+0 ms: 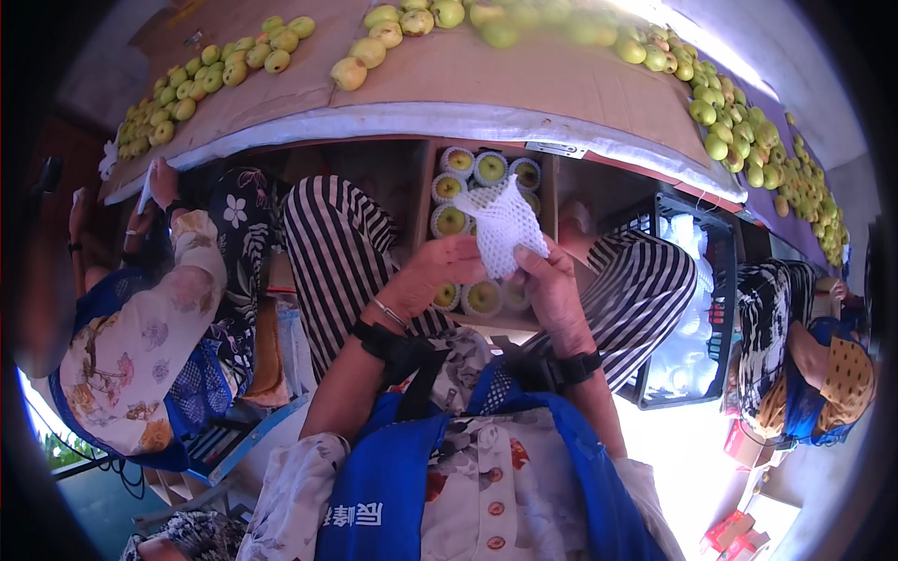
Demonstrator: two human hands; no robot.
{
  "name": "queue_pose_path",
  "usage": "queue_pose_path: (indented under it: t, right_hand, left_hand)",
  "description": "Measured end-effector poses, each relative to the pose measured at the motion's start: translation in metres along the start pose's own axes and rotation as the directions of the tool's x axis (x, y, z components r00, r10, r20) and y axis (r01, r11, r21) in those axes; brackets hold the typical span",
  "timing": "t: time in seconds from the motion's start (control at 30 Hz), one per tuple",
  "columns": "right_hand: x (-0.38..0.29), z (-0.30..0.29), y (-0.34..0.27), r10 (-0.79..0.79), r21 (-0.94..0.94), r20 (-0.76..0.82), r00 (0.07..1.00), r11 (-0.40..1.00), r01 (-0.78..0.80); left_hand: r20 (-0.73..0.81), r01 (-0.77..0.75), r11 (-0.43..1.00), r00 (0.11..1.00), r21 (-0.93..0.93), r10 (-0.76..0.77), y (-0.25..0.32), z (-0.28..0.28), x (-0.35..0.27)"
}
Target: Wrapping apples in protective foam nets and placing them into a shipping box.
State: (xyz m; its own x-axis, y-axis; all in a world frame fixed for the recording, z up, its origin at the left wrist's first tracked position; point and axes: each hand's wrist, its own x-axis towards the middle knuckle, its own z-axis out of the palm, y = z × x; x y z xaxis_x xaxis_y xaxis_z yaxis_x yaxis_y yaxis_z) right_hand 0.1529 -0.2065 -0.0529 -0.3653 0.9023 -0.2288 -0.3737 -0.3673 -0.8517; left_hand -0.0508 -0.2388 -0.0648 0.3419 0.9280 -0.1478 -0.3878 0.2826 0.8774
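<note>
A white foam fruit net (506,228) is held up between my two hands, its top drawn to a point. My right hand (554,280) pinches its lower right corner between thumb and fingers. The fingers of my left hand (445,270) are at its left edge, partly hidden by the mesh. Whether a fruit is inside the net cannot be made out. Below the hands, between my knees, stands a cardboard box (551,189) holding several green apples (490,168) in white foam nets. The held net and my hands cover part of these rows.
A cardboard-covered table (449,88) with loose green apples (736,133) spans the far side. Right of my knee stands a black plastic crate (649,393) of white foam nets (684,315). People sit on both sides, one in a floral sleeve (133,357) close on my left.
</note>
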Motion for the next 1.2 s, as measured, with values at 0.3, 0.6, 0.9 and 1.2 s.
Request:
queue_pose_path:
  t: [0.3, 0.6, 0.9, 1.2]
  right_hand:
    - [-0.008, 0.003, -0.006, 0.140, -0.348, 0.179, 0.974, 0.935, -0.070]
    - [0.006, 0.018, 0.000, 0.087, -0.296, 0.227, 0.970, 0.955, -0.016]
    - [0.012, 0.019, 0.030, 0.479, -0.408, 0.374, 0.794, 0.854, -0.323]
    - [0.017, 0.031, 0.030, 0.548, -0.558, 0.370, 0.750, 0.777, -0.293]
  left_hand:
    - [-0.324, -0.212, 0.922, 0.940, -0.323, 0.102, -0.001, -0.007, 0.018]
    - [-0.209, -0.136, 0.988, 0.971, -0.068, 0.119, -0.002, 0.001, 0.017]
    - [-0.058, -0.052, 0.909, 0.998, -0.413, 0.031, -0.005, -0.003, 0.015]
    - [-0.338, -0.057, 0.969, 0.941, -0.241, -0.028, 0.004, 0.008, 0.014]
